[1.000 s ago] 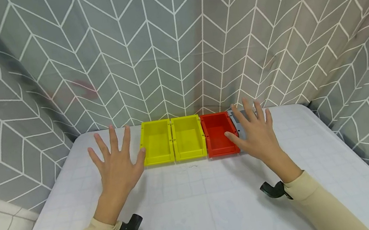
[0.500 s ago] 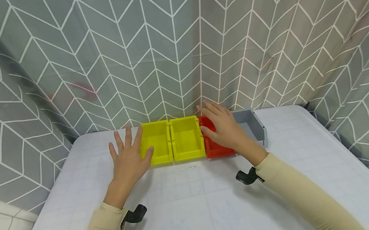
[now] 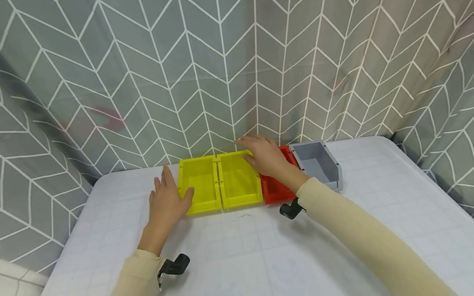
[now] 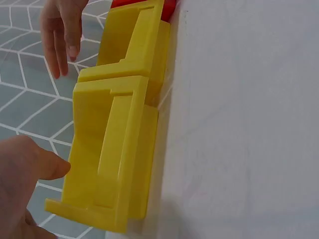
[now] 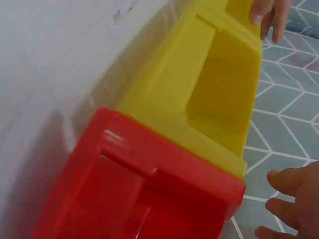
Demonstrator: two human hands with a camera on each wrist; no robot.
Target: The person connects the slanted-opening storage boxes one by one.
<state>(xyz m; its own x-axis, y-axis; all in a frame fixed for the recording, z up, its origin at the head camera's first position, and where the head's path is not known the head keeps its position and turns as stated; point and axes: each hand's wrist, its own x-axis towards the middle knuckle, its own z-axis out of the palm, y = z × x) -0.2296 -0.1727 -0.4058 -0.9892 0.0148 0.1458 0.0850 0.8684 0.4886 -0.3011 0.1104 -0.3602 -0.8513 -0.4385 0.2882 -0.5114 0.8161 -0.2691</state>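
My left hand (image 3: 165, 203) is beside the left yellow bin (image 3: 200, 183), its thumb over that bin's left edge and its fingers extended. In the left wrist view the thumb (image 4: 52, 167) comes right up to the bin's wall. My right hand (image 3: 263, 157) reaches over the red bin (image 3: 276, 193), fingers pointing left toward the back of the second yellow bin (image 3: 238, 180). It holds nothing, and its fingers (image 5: 286, 181) show behind the bins in the right wrist view. Part of the red bin is hidden under the right hand. To its right stands a grey bin (image 3: 317, 164).
The bins form one side-by-side row at the back of a white-covered table (image 3: 236, 269). Right behind them hangs a grey curtain (image 3: 226, 68) with white chevron lines. A black wrist device (image 3: 177, 265) sits below the left hand, another (image 3: 290, 210) below the right.
My right hand has moved left from over the grey and red bins toward the second yellow bin, uncovering the grey one. My left hand has shifted right to the left yellow bin, its fingers drawing together.
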